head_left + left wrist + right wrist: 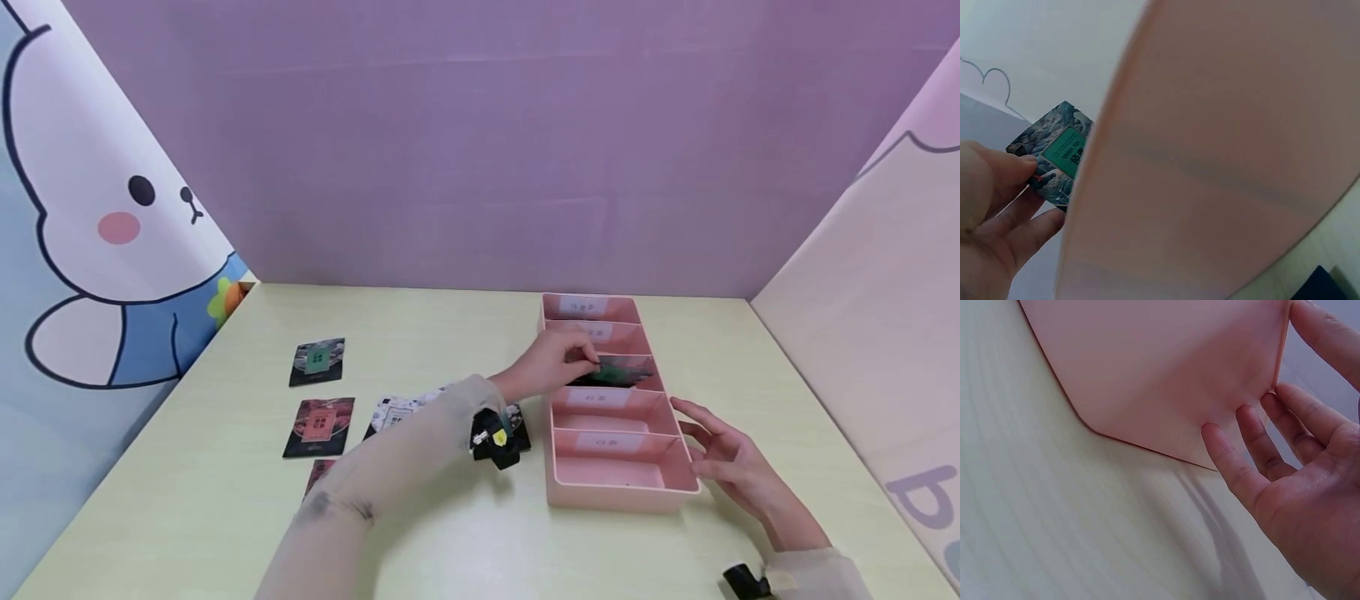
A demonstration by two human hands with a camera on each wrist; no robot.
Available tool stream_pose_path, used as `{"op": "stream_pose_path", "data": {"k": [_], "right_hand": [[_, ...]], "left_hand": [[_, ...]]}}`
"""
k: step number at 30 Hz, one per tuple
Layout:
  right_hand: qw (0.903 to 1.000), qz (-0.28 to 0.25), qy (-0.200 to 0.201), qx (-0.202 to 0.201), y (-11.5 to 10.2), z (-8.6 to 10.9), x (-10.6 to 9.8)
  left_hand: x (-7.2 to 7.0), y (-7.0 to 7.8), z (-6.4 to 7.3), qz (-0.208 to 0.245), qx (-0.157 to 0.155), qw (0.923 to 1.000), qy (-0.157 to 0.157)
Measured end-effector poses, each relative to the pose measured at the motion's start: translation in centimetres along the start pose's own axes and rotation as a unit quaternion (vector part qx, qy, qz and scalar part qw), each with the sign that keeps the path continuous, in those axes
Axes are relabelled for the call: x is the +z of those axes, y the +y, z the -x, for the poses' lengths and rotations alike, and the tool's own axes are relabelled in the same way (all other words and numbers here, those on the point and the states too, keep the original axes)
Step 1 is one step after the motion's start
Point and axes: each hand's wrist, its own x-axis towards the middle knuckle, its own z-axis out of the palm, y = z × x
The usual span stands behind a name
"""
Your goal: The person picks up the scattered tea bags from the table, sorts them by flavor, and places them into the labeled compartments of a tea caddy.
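Note:
My left hand point(551, 364) pinches a dark square tea packet with a green label point(1060, 153) between thumb and fingers. In the head view it is at the middle compartment of a long pink divided box point(622, 497), where dark, glossy wrapping point(618, 372) shows beyond the fingertips. Much of that packet hides behind the box wall in the left wrist view. My right hand point(738, 467) touches the box's right side near its front corner. Its fingers are spread and mostly straight, with fingertips against the outer wall point(1147, 381) in the right wrist view.
White labels point(597, 397) mark the box's dividers. Left of it lie a green-labelled packet point(317, 362), a red-labelled packet point(318, 427), a pinkish packet point(318, 473) partly under the left sleeve, and a white patterned packet point(393, 412). Another dark packet point(519, 425) shows behind the left wrist.

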Motion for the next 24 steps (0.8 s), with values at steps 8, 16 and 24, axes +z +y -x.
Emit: {"op": "stream_pose_path", "data": {"k": [8, 16, 24], "right_hand": [[1.0000, -0.005, -0.004, -0.002, 0.03, -0.04, 0.02], [1.0000, -0.003, -0.002, -0.002, -0.08, -0.10, 0.22], [1.0000, 0.003, 0.000, -0.009, -0.02, -0.13, 0.26]], "left_hand": [[0.18, 0.00, -0.10, -0.084, 0.014, 0.9945, -0.062], [0.34, -0.17, -0.26, -0.160, 0.018, 0.9823, -0.096], [-0.31, -0.12, -0.55, -0.217, 0.038, 0.9647, -0.144]]}}
